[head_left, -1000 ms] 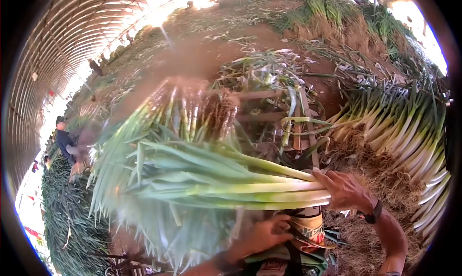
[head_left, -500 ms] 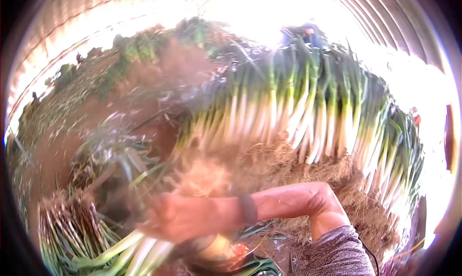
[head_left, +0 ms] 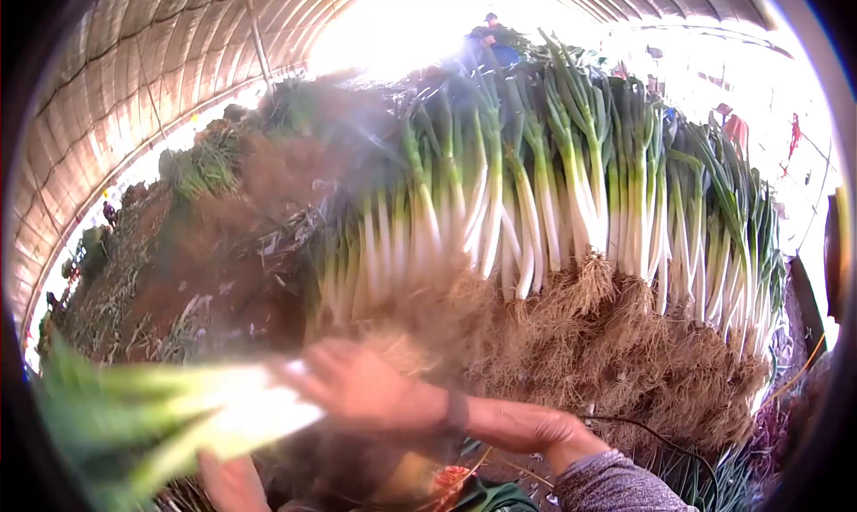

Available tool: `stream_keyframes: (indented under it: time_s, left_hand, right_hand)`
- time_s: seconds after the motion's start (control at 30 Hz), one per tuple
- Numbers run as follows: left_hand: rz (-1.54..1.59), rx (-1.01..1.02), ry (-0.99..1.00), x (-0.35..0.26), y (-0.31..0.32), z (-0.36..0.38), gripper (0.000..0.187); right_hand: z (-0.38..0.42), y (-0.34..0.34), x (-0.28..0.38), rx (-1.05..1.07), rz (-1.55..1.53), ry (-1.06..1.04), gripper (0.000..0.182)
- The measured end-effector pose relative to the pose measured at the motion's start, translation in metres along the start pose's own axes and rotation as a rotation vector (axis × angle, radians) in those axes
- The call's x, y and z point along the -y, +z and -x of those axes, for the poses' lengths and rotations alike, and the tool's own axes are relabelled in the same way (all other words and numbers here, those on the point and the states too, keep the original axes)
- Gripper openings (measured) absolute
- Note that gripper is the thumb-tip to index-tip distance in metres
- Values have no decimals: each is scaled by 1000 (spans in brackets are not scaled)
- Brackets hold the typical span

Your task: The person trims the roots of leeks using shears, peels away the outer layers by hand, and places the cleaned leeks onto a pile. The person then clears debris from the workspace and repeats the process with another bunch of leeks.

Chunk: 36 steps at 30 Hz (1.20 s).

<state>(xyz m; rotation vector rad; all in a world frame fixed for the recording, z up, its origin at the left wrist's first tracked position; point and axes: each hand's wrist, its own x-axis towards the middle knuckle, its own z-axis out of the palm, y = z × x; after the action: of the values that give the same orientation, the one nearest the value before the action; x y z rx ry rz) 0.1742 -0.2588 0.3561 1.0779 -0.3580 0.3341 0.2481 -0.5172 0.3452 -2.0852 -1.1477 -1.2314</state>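
Note:
A bunch of leeks (head_left: 214, 414) lies sideways at the lower left, its green leaves blurred toward the left edge and its white stems toward the middle. My right hand (head_left: 370, 387), with a dark band on the wrist, is wrapped round the white root end. Below the bunch, my left hand (head_left: 234, 483) touches its underside near the green part; its fingers are partly hidden behind the leeks. Across the middle and right stands a long row of leeks (head_left: 536, 208), leaves up, with tangled brown roots (head_left: 625, 360) facing me.
Loose leaves and soil (head_left: 187, 289) cover the ground at the left. A person (head_left: 493, 41) is behind the row at the top. A dark cable (head_left: 656, 433) runs at the lower right. The curved ribbed roof (head_left: 161, 57) arches overhead.
The bunch has risen and swung level, leaves to the left. My right hand has moved slightly up with it, and my left hand now shows below. The view has shifted.

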Motion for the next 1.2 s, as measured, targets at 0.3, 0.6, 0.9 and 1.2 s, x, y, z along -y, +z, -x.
stream_keyframes:
  time_s: [0.3,0.6,0.9,1.2]
  left_hand:
    - [-671,587,-79,2,157,-64,104]
    - [-753,433,-390,17,64,-33,73]
    - [-915,446,-537,39,13,-11,60]
    - [-986,312,-649,35,-55,14,60]
  right_hand:
    - [-31,-153,-119,-298,178,983,61]
    - [127,-154,-254,27,727,1462,83]
    - [119,-155,-254,96,643,1482,90]
    - [84,-196,-208,407,655,1318,58]
